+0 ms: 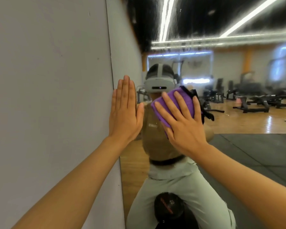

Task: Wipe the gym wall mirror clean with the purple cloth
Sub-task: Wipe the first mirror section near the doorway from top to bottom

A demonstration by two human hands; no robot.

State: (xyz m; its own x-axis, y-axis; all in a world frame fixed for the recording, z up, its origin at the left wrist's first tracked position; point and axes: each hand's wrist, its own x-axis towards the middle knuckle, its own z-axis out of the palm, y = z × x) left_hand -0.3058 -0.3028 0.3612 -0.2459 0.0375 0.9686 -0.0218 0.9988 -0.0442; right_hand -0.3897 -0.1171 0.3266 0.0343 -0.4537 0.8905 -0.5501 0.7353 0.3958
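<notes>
Pressing flat against the glass, the right hand [180,119] has its fingers straight and spread over the folded purple cloth [173,106], pinning it to the gym wall mirror [238,123] at about chest height, near the mirror's left edge. The cloth is held by pressure alone; no finger is seen curled round it. The left hand [125,111] is also open, fingers straight and together, and rests at the seam where the grey wall panel [48,80] meets the mirror. Whether its palm touches glass or panel cannot be told.

Risks noted:

- Cloth slip. With only flat pressure holding it, a quick stroke or a lightening of the hand would likely let the cloth slide out or drop to the floor.
- Fresh marks. The bare left palm, if on the glass, would probably leave prints on an area that needs wiping. The fingertips of the right hand reaching past the cloth's edge could smear likewise.
- Incomplete coverage. The upper mirror shows streaks and hazy droplets across the reflected ceiling lights. That zone sits well above the cloth, and reaching it appears to call for a stretch, which would weaken pressure.
- Footing. A dark round object [168,210] lies low against the mirror, between the reflected knees. Stepping sideways along the wall could bring a foot against it.
</notes>
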